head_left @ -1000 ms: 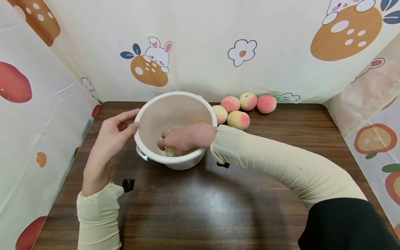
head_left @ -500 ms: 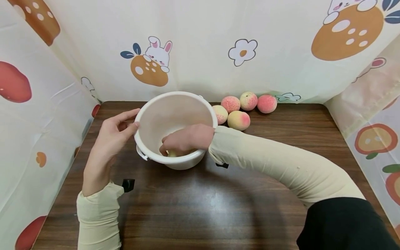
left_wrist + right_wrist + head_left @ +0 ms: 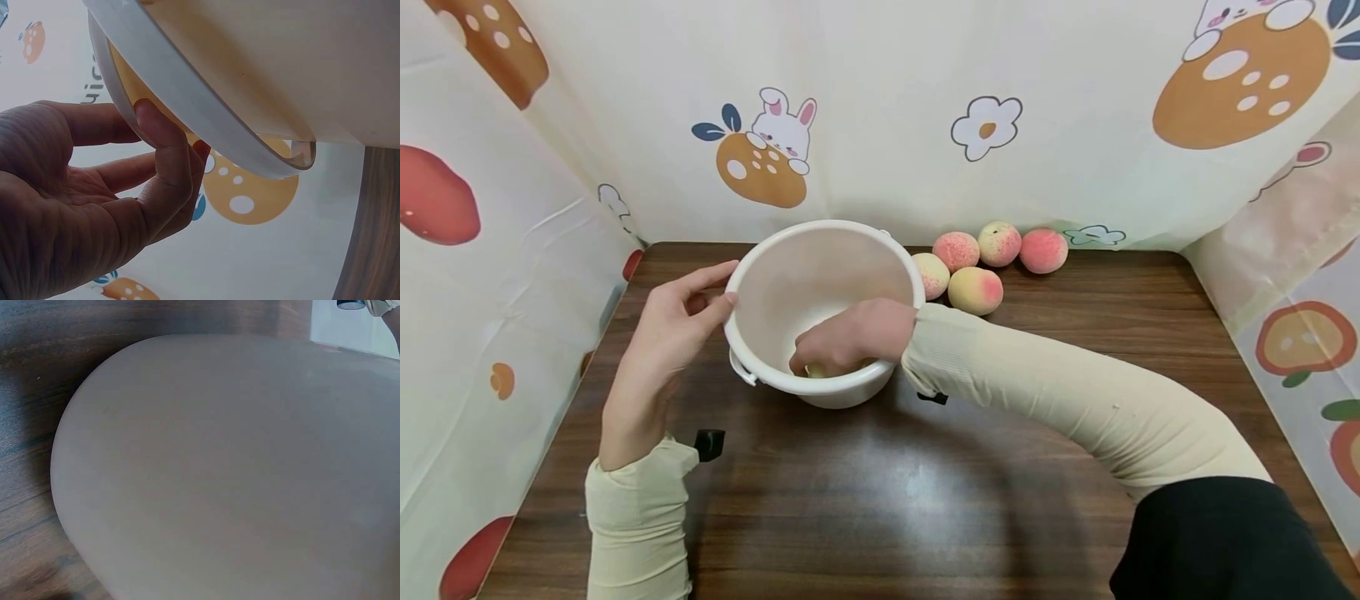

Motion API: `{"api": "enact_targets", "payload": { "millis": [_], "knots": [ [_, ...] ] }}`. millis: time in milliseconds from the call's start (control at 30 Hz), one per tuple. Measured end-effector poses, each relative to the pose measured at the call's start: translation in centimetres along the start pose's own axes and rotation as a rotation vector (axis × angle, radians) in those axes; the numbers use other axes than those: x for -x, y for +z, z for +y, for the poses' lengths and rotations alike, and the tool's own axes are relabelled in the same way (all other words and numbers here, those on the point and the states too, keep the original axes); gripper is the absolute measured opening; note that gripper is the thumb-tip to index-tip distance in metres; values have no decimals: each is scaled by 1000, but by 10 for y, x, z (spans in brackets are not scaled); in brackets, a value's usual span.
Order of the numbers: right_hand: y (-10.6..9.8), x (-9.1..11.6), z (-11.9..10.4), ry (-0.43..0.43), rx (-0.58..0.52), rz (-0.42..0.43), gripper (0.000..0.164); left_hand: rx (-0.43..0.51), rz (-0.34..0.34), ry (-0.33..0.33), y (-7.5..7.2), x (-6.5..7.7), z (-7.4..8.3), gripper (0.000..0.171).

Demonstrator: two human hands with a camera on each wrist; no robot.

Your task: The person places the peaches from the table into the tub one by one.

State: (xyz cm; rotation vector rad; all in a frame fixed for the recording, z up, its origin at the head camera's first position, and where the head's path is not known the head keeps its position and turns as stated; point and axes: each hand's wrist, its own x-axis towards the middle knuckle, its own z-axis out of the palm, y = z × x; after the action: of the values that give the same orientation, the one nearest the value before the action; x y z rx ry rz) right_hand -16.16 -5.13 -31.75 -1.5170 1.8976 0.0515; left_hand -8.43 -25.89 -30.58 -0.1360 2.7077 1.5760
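Observation:
A white bucket (image 3: 748, 354) stands on the dark wooden table, its round mouth facing up. My left hand (image 3: 666, 337) pinches the left side of its rim; in the left wrist view the thumb and fingertips meet at the white rim (image 3: 187, 87). My right hand (image 3: 850, 337) reaches down inside the bucket over the near right rim, fingers curled round a pale yellow peach (image 3: 815, 371). Only a small piece of that peach shows below the fingers. The bucket's outer wall (image 3: 219, 475) fills most of the right wrist view and hides the right hand there.
Several peaches lie in a cluster right of the bucket near the table's back edge, among them a yellow-pink one (image 3: 975, 290) in front and a red one (image 3: 1042, 251) farthest right. A printed curtain (image 3: 880, 125) stands behind. The bucket's handle hinge (image 3: 742, 367) sticks out at left.
Inside the bucket, my right hand has sunk slightly lower and shifted a little, its fingers curling in closer round the peach. The left hand keeps its place on the rim.

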Motion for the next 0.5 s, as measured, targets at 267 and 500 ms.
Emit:
{"api": "enact_targets", "payload": {
  "millis": [267, 500],
  "knots": [
    [-3, 4, 0, 60, -126, -93, 19, -9, -7, -10, -1, -1, 2, 49],
    [-4, 5, 1, 62, -155, -136, 13, -15, -14, -20, -3, -1, 6, 49]
  ]
}}
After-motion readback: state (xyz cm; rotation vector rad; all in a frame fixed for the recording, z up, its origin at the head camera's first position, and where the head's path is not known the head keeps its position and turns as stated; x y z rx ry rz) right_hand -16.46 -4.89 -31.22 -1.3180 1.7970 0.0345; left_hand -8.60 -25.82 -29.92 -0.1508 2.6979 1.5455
